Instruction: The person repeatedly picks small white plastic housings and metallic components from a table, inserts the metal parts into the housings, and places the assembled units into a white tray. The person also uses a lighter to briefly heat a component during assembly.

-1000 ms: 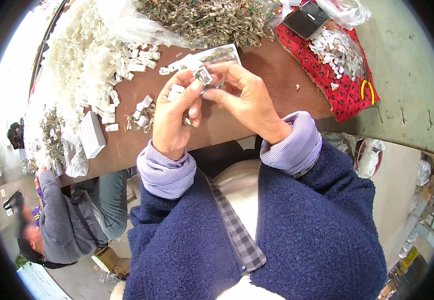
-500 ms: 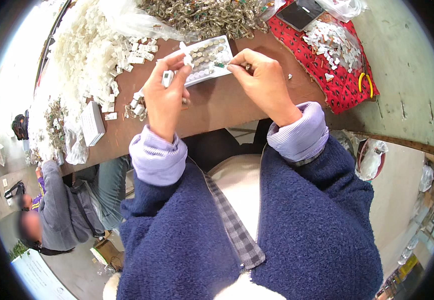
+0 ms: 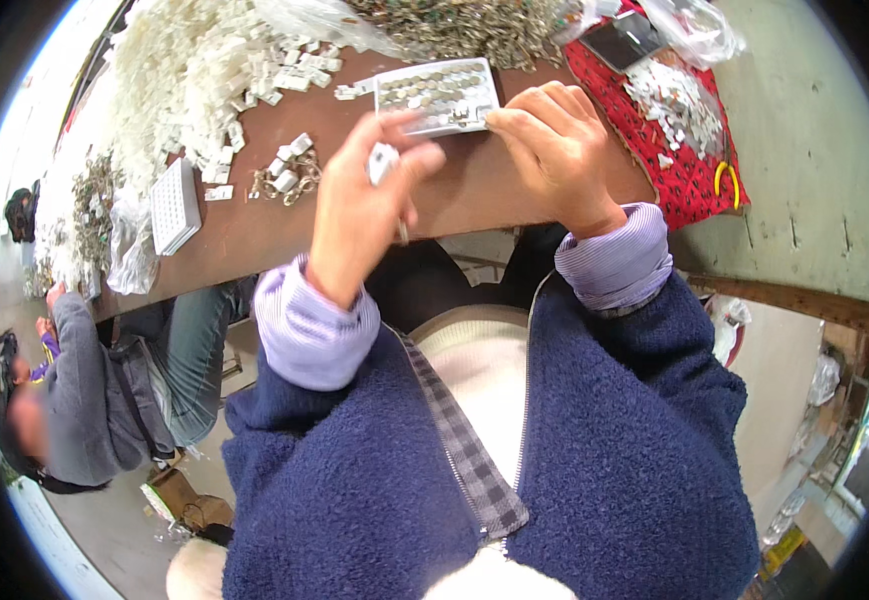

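Note:
My left hand point(image 3: 362, 205), partly smeared by motion, holds a small white plastic casing point(image 3: 382, 163) between the palm and curled fingers. Its thumb and forefinger reach over the near left side of a white tray point(image 3: 492, 88). In the tray lie rows of round, coin-like metal pieces point(image 3: 434, 80), with small metal parts near its front right corner. My right hand point(image 3: 564, 155) is closed in a pinch at that corner; whatever its fingertips hold is hidden. Left of the tray lies a white piece point(image 3: 352, 90). A small group of white casings point(image 3: 284, 178) with metal strips sits left of my left hand.
A large heap of white casings point(image 3: 179, 70) covers the left of the brown table. Metal parts point(image 3: 464, 30) are piled behind the tray. A red patterned cloth point(image 3: 644, 185) holds white bits, yellow-handled pliers point(image 3: 724, 185) and a phone point(image 3: 622, 42). A person point(image 3: 104, 390) sits at left.
My left hand has drawn back from the tray toward me, its fingers moving. My right hand stays at the tray's right end, more tightly curled. The whole view has shifted slightly.

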Demonstrator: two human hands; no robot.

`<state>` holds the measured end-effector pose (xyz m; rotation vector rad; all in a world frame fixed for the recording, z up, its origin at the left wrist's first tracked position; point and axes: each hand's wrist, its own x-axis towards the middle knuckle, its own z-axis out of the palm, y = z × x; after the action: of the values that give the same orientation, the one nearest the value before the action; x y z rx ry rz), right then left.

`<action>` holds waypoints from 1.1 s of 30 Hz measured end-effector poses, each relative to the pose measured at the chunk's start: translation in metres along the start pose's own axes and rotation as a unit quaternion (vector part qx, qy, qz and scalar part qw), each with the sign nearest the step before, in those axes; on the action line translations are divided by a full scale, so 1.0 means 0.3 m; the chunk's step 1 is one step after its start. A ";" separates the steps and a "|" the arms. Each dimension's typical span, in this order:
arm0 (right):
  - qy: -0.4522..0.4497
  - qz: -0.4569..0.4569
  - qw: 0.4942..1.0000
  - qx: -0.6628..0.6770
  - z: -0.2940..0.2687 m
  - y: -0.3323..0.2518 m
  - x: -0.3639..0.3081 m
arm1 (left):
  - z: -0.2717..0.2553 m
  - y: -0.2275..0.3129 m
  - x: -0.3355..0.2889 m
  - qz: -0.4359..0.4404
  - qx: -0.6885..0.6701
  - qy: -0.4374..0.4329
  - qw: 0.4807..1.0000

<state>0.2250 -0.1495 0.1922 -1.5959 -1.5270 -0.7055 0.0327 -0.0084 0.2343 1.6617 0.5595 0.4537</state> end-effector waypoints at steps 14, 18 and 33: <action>-0.050 0.101 0.993 0.035 0.052 0.014 -0.040 | 0.033 -0.114 0.252 0.162 0.295 0.042 0.941; -0.009 0.087 0.994 0.059 0.034 0.009 -0.036 | 0.035 -0.063 0.168 0.028 -0.022 0.006 0.999; -0.059 0.047 0.997 0.029 0.009 -0.148 0.016 | 0.030 -0.065 0.005 -0.041 -0.136 -0.021 0.990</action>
<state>0.1815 -0.1468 0.2022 -1.6788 -1.5303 -0.5178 0.0371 -0.0124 0.2137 1.3804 0.5092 0.4148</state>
